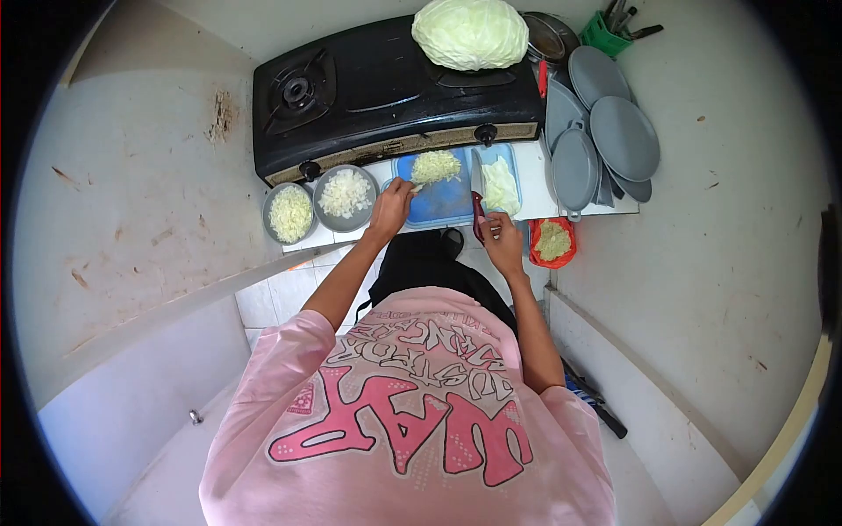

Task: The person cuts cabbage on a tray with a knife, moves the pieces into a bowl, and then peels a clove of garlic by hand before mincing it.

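Note:
On the blue cutting board (438,210) lies a heap of shredded cabbage (436,166). My left hand (392,210) is at the board's left edge, its fingers pinched together with a few pale cabbage shreds at the tips. A knife (478,206) with a dark red handle is gripped in my right hand (503,241), its blade pointing away from me over the board. Just right of the blade rest uncut cabbage leaves (501,186). Left of my left hand stand a grey bowl of chopped white pieces (346,194) and a grey bowl of finely cut cabbage (290,214).
A black gas stove (377,105) runs behind the board, with a large cabbage (471,33) on its right side. Grey plates and pans (624,138) are stacked at the right. A red bag of scraps (553,243) hangs below the counter edge. A green utensil basket (605,35) stands behind.

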The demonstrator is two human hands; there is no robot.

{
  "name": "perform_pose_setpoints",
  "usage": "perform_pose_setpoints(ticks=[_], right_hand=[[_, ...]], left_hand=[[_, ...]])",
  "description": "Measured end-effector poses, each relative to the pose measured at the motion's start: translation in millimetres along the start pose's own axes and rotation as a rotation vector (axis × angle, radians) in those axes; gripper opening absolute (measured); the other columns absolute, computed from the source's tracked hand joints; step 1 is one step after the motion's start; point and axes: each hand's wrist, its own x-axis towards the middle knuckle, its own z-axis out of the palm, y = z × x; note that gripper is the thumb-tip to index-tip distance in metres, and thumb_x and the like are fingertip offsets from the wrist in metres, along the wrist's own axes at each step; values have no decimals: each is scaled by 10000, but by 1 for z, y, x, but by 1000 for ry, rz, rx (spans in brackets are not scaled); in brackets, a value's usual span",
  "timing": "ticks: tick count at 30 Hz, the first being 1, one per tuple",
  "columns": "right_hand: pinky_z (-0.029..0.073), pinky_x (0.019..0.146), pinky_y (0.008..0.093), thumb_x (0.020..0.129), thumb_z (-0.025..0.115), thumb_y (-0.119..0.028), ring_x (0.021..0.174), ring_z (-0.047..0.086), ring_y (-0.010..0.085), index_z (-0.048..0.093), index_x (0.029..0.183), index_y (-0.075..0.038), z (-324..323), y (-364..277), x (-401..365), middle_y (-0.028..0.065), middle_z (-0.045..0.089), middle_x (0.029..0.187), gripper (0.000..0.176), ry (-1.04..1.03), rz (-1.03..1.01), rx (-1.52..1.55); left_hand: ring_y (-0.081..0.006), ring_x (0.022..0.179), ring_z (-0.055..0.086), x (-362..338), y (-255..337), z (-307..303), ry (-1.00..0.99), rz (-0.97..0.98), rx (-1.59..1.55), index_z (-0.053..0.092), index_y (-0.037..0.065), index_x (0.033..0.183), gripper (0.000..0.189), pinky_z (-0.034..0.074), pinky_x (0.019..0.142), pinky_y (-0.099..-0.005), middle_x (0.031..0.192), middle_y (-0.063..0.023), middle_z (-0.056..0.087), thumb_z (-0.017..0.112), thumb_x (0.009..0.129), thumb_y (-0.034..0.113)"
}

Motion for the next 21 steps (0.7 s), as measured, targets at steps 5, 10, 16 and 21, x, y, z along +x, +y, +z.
perform_pose_setpoints(ticks=[5,10,16,21], right_hand=[[555,636,359,951,680,-204,727,729,242,656,1071,28,8,0,3,161,738,850,262,8,6,-29],[543,637,363,934,692,-199,697,704,256,655,1048,26,11,5,9,149,715,805,254,35,-9,-60],[539,682,377,845,760,-112,766,644,283,610,1036,28,19,11,12,164,620,915,280,81,-144,-197],[556,719,411,776,796,-60,840,637,305,549,1085,21,32,28,15,201,583,1039,404,85,-189,-203]], left_hand=[[-347,848,637,-7,-14,10,8,102,146,698,14,933,65,525,745,-462,889,-142,596,675,878,43],[-299,865,593,-11,-17,15,35,83,63,736,26,968,118,510,728,-439,898,-118,577,694,858,25],[-304,909,594,-16,-15,17,19,98,95,719,24,1071,210,513,792,-425,911,-122,567,653,873,8],[-318,938,594,-19,-23,20,38,163,130,667,13,1056,187,502,840,-421,946,-130,591,611,879,0]])
